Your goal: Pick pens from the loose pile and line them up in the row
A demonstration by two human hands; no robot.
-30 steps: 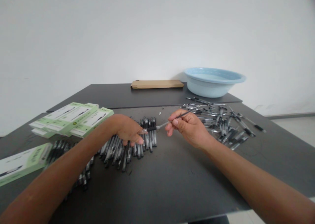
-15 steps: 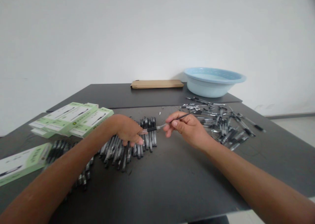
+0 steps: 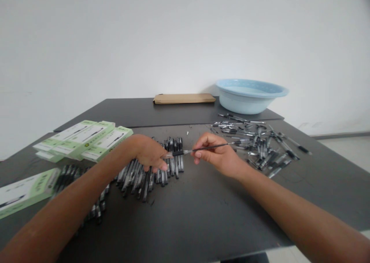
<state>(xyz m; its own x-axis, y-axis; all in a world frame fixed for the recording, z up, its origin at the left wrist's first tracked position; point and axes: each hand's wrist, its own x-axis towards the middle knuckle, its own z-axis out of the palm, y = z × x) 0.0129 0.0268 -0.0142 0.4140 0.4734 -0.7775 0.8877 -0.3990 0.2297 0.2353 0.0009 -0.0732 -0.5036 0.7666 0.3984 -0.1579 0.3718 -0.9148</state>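
Note:
My left hand [image 3: 150, 153] is closed on a clear pen barrel [image 3: 178, 153] with a black grip, whose front end points to the right. In the fingertips of my right hand [image 3: 216, 157] is a thin dark pen refill [image 3: 212, 147], pinched and lying nearly level. The refill's left end is close to the barrel's clear front end; whether it has entered the barrel I cannot tell. Beneath and beside my left hand lies a row of capped pens [image 3: 135, 176]. Right of my right hand, uncapped pens and pen parts [image 3: 261, 145] are strewn in a loose heap.
Green and white pen boxes [image 3: 83, 139] are stacked at the left, with another box [image 3: 27, 191] nearer. More pens [image 3: 98, 209] lie partly behind my left forearm. A flat cardboard piece [image 3: 185, 98] and a light blue basin [image 3: 248, 99] stand at the back of the dark table [image 3: 185, 224].
My right hand has turned slightly, bringing the refill from a slant to nearly level and in line with the barrel. My left hand has stayed almost still.

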